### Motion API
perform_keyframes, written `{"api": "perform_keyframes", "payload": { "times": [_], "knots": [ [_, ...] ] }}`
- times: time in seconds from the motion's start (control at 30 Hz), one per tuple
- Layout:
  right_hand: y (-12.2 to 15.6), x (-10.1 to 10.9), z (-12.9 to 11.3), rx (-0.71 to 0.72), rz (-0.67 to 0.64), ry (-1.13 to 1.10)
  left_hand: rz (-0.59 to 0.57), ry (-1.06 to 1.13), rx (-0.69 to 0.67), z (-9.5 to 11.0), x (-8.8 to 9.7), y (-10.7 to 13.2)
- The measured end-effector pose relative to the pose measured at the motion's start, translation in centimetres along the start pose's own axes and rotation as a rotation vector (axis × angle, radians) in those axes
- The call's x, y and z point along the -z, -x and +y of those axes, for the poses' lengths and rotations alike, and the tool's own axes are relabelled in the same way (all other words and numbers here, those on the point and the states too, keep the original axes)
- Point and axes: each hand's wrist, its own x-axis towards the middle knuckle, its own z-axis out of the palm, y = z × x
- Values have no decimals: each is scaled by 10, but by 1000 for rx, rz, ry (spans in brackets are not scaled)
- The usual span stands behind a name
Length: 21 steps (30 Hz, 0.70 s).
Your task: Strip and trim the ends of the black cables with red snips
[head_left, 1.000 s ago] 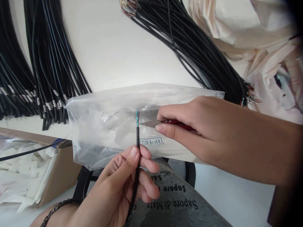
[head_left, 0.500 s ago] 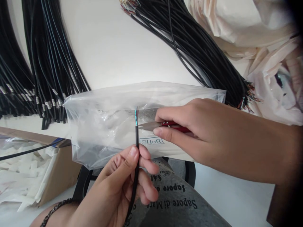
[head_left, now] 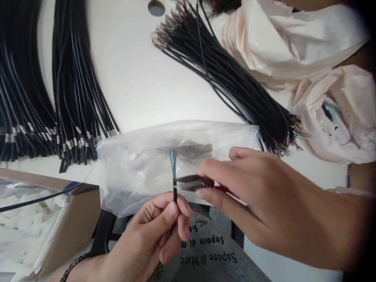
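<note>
My left hand (head_left: 152, 231) pinches a thin black cable (head_left: 175, 192) upright between thumb and fingers. Thin coloured inner wires (head_left: 173, 161) stick out of the cable's stripped top end. My right hand (head_left: 258, 199) grips small red-handled snips (head_left: 194, 182), whose metal blades point left and meet the cable just below the bare wires. Both hands work in front of a clear plastic bag (head_left: 141, 168) that hangs over the white table's front edge.
Bundles of black cables lie on the white table (head_left: 132, 70): two at the left (head_left: 70, 90) with metal-tagged ends, one fanned at the upper right (head_left: 229, 82). Crumpled pale plastic bags (head_left: 293, 47) fill the right. A cardboard box (head_left: 58, 231) of white scraps sits lower left.
The view has tilted, so everything sits lower in the frame. My left hand has slid up the cable, close under the stripped end. The snips stay at the cable and look motion-blurred.
</note>
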Motion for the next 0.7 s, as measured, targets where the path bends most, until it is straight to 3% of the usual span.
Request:
{"api": "perform_keyframes", "payload": {
  "times": [0.13, 0.23, 0.43, 0.7],
  "knots": [
    [13, 1, 1, 157, 130, 13, -153, -52, -16, -5, 10, 0],
    [20, 5, -3, 184, 236, 42, -247, -153, -133, -10, 22, 3],
    [28, 8, -17, 128, 438, 59, -173, -344, -401, -18, 34, 9],
    [20, -7, -14, 263, 531, 164, 0, -378, -603, -25, 30, 11]
  ]
}}
